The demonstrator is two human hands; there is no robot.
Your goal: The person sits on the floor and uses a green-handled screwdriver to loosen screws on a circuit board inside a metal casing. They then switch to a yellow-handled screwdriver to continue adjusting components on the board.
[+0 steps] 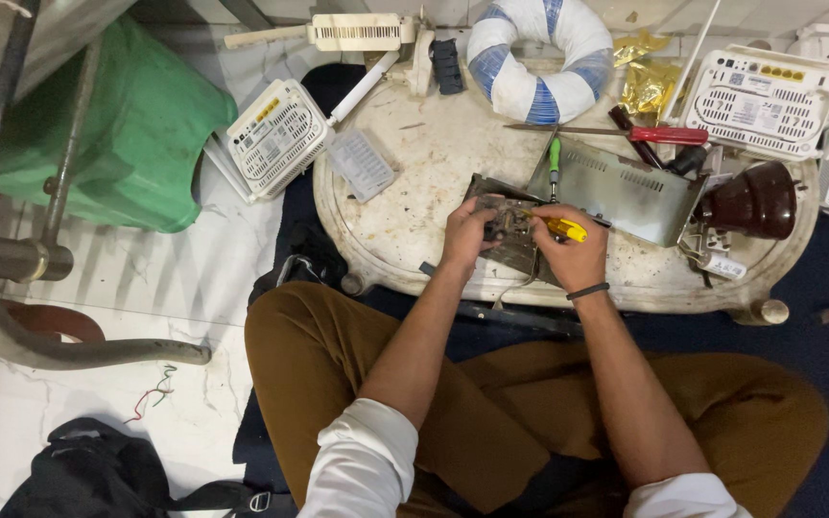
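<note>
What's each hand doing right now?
Left hand: closed on the circuit board.
Right hand: closed on a yellow screwdriver, tip at the board.

bare tabletop [414,182] left; metal casing [626,192] blocks the right.

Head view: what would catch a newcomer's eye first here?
Both hands meet at table centre: the left hand steadies a circuit board while the right hand works a yellow-handled screwdriver on it. Behind them lies a blue-and-white striped ring; white routers flank the round table.
</note>
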